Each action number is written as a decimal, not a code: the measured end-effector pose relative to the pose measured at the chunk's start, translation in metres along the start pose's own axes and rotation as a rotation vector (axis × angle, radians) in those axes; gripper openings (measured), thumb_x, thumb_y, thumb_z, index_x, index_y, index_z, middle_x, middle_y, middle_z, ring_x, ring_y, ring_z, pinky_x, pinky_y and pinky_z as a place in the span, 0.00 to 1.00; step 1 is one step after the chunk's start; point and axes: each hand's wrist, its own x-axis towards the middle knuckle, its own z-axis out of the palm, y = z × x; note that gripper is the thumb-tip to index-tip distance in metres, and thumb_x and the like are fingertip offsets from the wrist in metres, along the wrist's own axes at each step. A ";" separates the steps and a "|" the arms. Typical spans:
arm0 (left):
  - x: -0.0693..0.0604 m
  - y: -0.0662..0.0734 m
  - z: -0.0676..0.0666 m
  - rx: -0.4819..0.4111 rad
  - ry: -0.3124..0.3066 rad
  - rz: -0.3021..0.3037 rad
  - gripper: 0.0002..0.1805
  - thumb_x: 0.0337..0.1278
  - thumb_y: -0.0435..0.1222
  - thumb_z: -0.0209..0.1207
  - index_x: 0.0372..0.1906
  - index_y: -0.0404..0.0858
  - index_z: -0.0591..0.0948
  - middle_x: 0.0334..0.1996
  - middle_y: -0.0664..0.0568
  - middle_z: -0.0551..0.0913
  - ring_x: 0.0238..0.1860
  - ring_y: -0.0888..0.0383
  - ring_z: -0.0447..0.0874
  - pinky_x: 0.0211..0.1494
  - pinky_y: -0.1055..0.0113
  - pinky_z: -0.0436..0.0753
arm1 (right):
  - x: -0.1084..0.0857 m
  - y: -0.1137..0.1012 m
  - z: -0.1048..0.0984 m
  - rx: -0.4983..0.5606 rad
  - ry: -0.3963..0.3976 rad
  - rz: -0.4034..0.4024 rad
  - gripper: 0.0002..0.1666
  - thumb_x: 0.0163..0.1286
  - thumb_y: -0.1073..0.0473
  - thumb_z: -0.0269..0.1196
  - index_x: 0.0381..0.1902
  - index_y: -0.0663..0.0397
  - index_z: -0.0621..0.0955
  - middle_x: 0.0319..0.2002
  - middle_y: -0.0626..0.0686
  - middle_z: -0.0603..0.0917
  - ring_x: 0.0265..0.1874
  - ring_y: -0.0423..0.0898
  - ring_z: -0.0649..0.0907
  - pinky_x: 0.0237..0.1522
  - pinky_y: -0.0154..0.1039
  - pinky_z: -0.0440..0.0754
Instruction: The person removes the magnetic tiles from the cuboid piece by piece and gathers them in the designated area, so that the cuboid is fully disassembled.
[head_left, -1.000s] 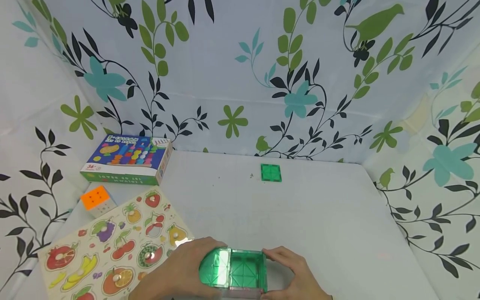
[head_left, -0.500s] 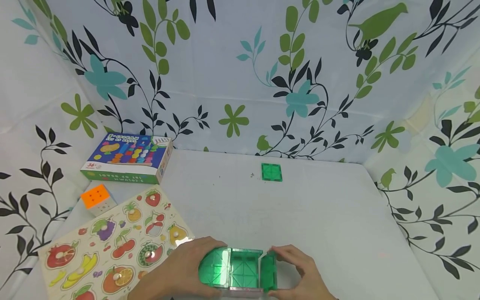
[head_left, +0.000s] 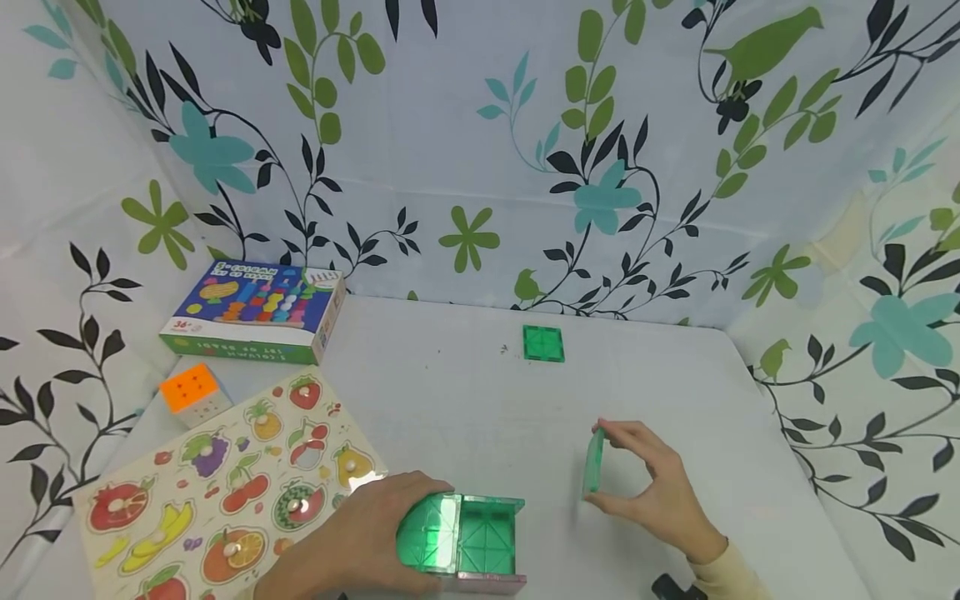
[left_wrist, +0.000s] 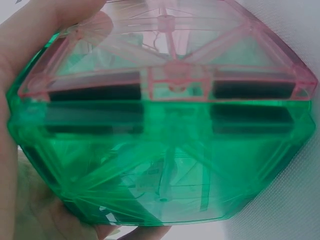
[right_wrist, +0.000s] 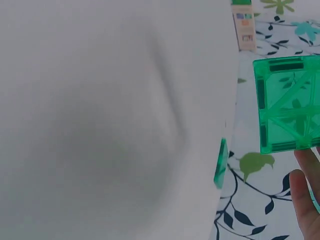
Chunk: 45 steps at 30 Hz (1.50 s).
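Note:
My left hand [head_left: 367,529] grips a small open-sided structure of green magnetic tiles [head_left: 487,537], with a rounded part under the palm. A pinkish clear tile [left_wrist: 172,82] meets a green one along an edge in the left wrist view. To the right, apart from the structure, my right hand [head_left: 663,492] pinches a green square magnetic tile [head_left: 593,462], held upright between thumb and fingers. The right wrist view shows that tile [right_wrist: 290,105] face on, cut by the frame's edge. Another green tile [head_left: 543,343] lies flat near the back of the table.
On the left lie a wooden fruit puzzle board [head_left: 225,500], a cube puzzle [head_left: 197,396] with an orange top, and a boxed bead set [head_left: 255,308]. A patterned cloth [head_left: 465,150] hangs behind the white table [head_left: 450,392].
My right hand has drawn a green square tile off the structure's right side and moved it right and away from me. The left hand stays around the structure.

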 end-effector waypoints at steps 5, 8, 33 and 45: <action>-0.001 -0.001 0.003 0.000 0.021 0.013 0.41 0.32 0.64 0.76 0.60 0.65 0.76 0.45 0.77 0.80 0.41 0.76 0.75 0.42 0.73 0.80 | 0.036 0.028 -0.021 -0.194 -0.015 -0.004 0.56 0.38 0.63 0.86 0.69 0.51 0.77 0.57 0.51 0.83 0.55 0.41 0.81 0.55 0.30 0.80; -0.001 -0.001 0.005 -0.003 0.016 0.007 0.41 0.33 0.65 0.75 0.60 0.65 0.76 0.45 0.77 0.80 0.42 0.76 0.75 0.42 0.73 0.80 | 0.058 0.045 -0.030 -0.280 -0.073 0.026 0.54 0.40 0.63 0.85 0.69 0.56 0.77 0.57 0.53 0.82 0.55 0.49 0.82 0.55 0.40 0.84; 0.000 0.002 0.000 0.023 0.020 0.023 0.41 0.33 0.64 0.76 0.60 0.61 0.77 0.45 0.76 0.80 0.42 0.76 0.75 0.43 0.73 0.80 | 0.151 0.137 -0.013 -0.560 -0.503 0.348 0.48 0.65 0.58 0.72 0.78 0.60 0.63 0.75 0.68 0.64 0.72 0.70 0.68 0.67 0.75 0.66; -0.001 0.002 -0.001 0.000 0.003 -0.001 0.40 0.32 0.63 0.76 0.59 0.63 0.77 0.44 0.77 0.80 0.41 0.76 0.75 0.42 0.73 0.80 | 0.128 0.151 -0.012 -0.392 -0.371 0.403 0.42 0.69 0.50 0.68 0.75 0.60 0.68 0.79 0.68 0.59 0.76 0.74 0.59 0.74 0.71 0.59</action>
